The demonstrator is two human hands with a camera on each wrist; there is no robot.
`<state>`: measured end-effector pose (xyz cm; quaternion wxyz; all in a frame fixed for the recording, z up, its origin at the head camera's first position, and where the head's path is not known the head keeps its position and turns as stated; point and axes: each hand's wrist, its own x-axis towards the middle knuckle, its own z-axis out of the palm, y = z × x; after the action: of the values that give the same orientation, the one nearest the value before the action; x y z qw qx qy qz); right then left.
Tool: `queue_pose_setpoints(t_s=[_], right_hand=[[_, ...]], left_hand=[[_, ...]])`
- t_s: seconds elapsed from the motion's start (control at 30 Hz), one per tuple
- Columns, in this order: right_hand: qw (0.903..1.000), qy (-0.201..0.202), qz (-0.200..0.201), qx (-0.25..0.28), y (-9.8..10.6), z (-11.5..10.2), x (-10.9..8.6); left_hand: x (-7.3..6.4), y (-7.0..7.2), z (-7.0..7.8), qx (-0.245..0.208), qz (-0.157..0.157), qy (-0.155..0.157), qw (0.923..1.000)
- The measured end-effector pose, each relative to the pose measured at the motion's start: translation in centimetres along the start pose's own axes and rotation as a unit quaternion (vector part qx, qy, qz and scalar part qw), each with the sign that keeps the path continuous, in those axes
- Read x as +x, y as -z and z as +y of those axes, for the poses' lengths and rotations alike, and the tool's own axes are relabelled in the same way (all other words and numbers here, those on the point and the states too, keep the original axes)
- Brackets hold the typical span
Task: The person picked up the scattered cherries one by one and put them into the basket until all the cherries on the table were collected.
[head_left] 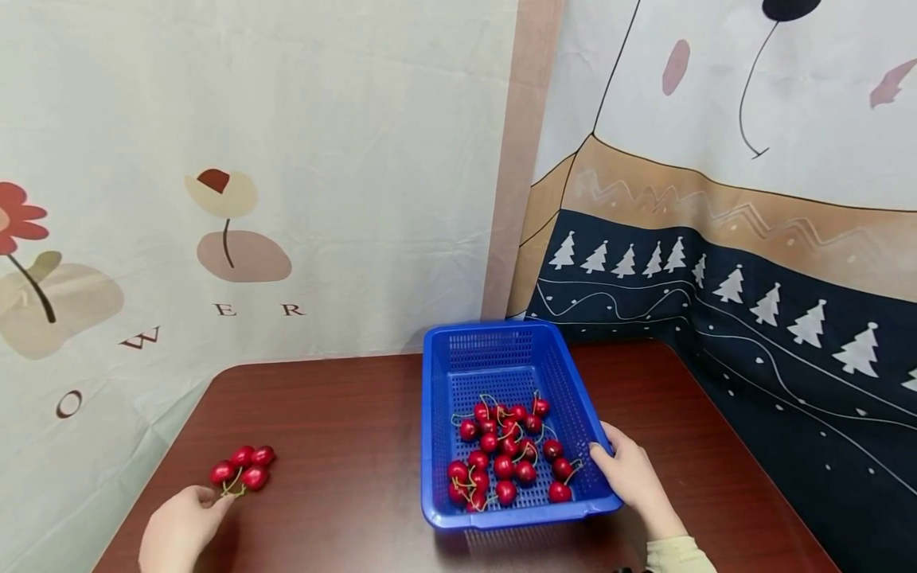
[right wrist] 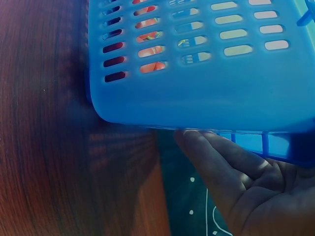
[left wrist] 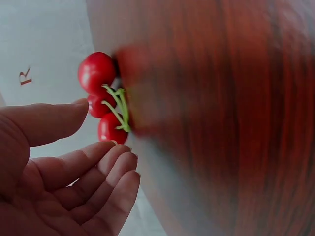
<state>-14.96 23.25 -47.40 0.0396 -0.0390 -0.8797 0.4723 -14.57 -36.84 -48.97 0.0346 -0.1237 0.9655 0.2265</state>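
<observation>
In the head view, a small bunch of red cherries (head_left: 243, 466) with joined green stems lies on the left part of the table. My left hand (head_left: 182, 526) is right at the stems. Seen from the left wrist, thumb and fingers (left wrist: 106, 182) stand apart, their tips close to the cherries (left wrist: 97, 73). On the right, my right hand (head_left: 634, 476) grips the rim of a blue plastic basket (head_left: 433, 446), thumb over the edge. From the right wrist, its fingers (right wrist: 206, 152) lie under the rim against the basket's outside (right wrist: 197, 103). Many stemmed cherries (head_left: 504, 466) lie inside the basket.
The brown wooden table (head_left: 344, 446) has rounded far corners. Behind it hangs a pale cloth (head_left: 372, 175) printed with flowers and letters. A dark blue cloth with white trees (head_left: 745, 342) hangs along the right edge.
</observation>
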Motion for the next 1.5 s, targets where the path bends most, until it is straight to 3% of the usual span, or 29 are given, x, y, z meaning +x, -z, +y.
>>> queue_pose_setpoints(t_s=[0.27,0.67,1.0,1.3,1.5], right_hand=[[1.0,-0.005,-0.003,-0.001,-0.1,0.2,0.0],[1.0,-0.005,-0.004,0.004,-0.2,0.1,0.0],[1.0,-0.007,-0.003,0.003,-0.2,0.1,0.0],[1.0,-0.007,-0.002,0.004,-0.2,0.1,-0.1],[0.9999,-0.012,-0.002,0.0,-0.2,0.2,-0.1]], left_hand=[[0.7,-0.5,-0.8,-0.004,-0.004,-0.004,1.0],[1.1,-0.8,-1.0,-0.014,0.05,0.013,0.9986],[1.7,-1.0,-1.5,-0.021,0.046,0.017,0.9986],[2.0,-0.6,-1.0,-0.012,0.016,0.03,0.9993],[2.1,-0.3,-0.7,0.003,0.0,0.018,0.9998]])
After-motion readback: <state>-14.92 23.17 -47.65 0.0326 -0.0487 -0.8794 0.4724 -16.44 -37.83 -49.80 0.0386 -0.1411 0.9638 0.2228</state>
